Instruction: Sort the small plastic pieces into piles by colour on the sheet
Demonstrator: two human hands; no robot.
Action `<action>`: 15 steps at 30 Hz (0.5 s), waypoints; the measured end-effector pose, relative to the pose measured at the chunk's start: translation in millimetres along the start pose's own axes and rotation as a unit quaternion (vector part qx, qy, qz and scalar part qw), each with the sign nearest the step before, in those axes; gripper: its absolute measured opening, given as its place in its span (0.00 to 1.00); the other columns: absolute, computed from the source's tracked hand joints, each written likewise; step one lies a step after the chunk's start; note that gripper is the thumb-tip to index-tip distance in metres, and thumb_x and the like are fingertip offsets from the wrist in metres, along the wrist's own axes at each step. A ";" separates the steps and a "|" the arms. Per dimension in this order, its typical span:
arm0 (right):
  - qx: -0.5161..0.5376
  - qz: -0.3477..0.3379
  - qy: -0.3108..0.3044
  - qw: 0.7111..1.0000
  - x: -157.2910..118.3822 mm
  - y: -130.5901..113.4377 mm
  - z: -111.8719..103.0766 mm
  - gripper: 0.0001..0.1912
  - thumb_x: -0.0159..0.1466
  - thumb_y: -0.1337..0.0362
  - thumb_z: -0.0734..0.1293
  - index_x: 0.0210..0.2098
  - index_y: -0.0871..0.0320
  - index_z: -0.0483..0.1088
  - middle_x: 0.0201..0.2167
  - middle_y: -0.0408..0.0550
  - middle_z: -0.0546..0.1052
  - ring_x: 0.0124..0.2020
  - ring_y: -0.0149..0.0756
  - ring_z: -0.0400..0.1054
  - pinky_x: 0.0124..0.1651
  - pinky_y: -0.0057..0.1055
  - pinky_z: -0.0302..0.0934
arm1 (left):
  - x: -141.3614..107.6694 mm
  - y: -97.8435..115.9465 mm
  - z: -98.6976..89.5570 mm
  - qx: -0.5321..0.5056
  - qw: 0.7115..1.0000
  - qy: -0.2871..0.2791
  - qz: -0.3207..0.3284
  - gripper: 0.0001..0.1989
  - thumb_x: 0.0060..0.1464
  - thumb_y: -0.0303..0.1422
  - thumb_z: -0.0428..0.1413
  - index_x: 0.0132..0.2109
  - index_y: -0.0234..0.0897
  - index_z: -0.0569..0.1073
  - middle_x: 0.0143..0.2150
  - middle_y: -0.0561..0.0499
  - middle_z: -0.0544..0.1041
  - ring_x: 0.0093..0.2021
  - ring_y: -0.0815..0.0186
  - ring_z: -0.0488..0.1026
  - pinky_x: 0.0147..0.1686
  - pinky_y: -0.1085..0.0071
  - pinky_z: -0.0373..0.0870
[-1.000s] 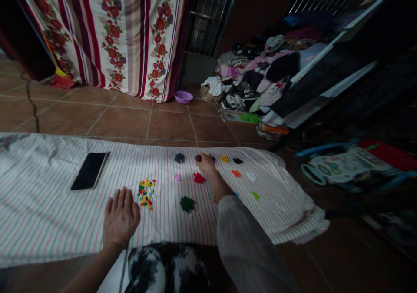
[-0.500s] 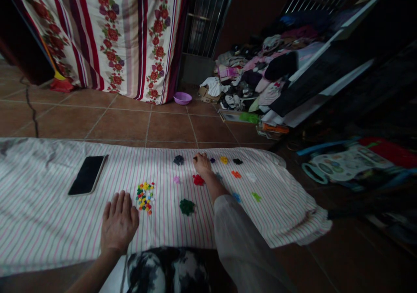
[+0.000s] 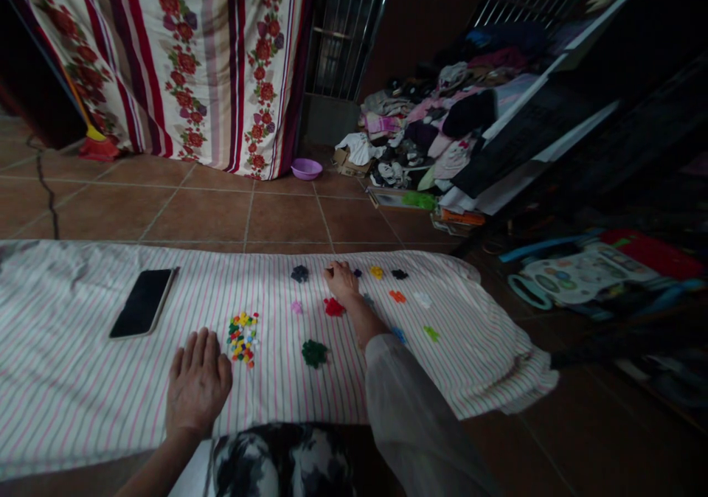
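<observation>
Lying flat at lower left, fingers loosely straightened, the left hand (image 3: pixel 198 386) perhaps steadies the cloth (image 3: pixel 77 372) beside mixed beads (image 3: pixel 242 349), while the right hand (image 3: pixel 332 272) curls near frame center, grip impossible to tell, among single-color piles (image 3: pixel 314 353) spaced apart, probably keeping colors unmixed.
</observation>
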State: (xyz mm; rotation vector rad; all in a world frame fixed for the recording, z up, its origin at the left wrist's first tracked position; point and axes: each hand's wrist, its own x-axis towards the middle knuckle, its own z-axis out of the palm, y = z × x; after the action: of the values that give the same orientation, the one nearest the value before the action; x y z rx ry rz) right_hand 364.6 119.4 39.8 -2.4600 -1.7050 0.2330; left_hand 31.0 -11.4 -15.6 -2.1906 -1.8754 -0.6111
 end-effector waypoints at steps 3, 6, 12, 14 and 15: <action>0.002 0.027 0.035 0.999 1.8 10.6 -3.6 0.17 0.71 0.60 0.56 0.54 0.55 0.68 0.52 0.54 0.71 0.49 0.38 0.69 0.49 0.31 0.60 | -0.1 0.1 0.3 -0.004 1.000 0.000 -0.004 0.27 0.58 0.36 0.42 0.59 0.27 0.68 0.60 0.35 0.71 0.65 0.51 0.62 0.64 0.50 0.55; -0.008 0.059 0.066 0.996 5.3 29.6 -8.5 0.16 0.69 0.64 0.58 0.54 0.57 0.69 0.53 0.56 0.71 0.52 0.39 0.67 0.52 0.31 0.59 | 0.1 0.4 -0.7 -0.003 1.000 -0.003 0.002 0.27 0.59 0.36 0.41 0.57 0.23 0.69 0.60 0.32 0.70 0.64 0.48 0.63 0.64 0.50 0.55; -0.018 0.088 0.027 0.996 10.1 61.5 -10.4 0.18 0.67 0.64 0.61 0.56 0.58 0.69 0.51 0.57 0.72 0.52 0.40 0.67 0.52 0.31 0.59 | -0.2 -0.1 -1.3 -0.019 1.000 -0.002 0.000 0.26 0.59 0.36 0.42 0.58 0.27 0.69 0.60 0.34 0.71 0.65 0.49 0.62 0.64 0.49 0.55; -0.013 0.077 0.025 0.997 11.1 65.1 -8.0 0.18 0.67 0.64 0.61 0.55 0.57 0.70 0.51 0.55 0.73 0.51 0.39 0.68 0.53 0.29 0.58 | -0.5 -0.4 -0.7 -0.027 1.000 0.001 -0.003 0.26 0.58 0.36 0.42 0.59 0.29 0.68 0.60 0.35 0.71 0.65 0.50 0.62 0.64 0.49 0.55; -0.010 0.071 0.026 0.997 11.7 65.9 -6.6 0.17 0.67 0.65 0.61 0.54 0.57 0.70 0.51 0.55 0.73 0.51 0.38 0.68 0.53 0.29 0.58 | -0.6 -0.5 -0.5 -0.029 1.000 0.002 -0.004 0.26 0.58 0.36 0.42 0.59 0.29 0.68 0.59 0.35 0.71 0.65 0.50 0.62 0.64 0.49 0.55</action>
State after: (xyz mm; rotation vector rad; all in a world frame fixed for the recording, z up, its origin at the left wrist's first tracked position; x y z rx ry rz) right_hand 430.3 107.3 32.4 -2.5815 -1.5221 0.1662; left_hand 30.4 -12.1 -15.5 -2.2154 -1.8893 -0.6781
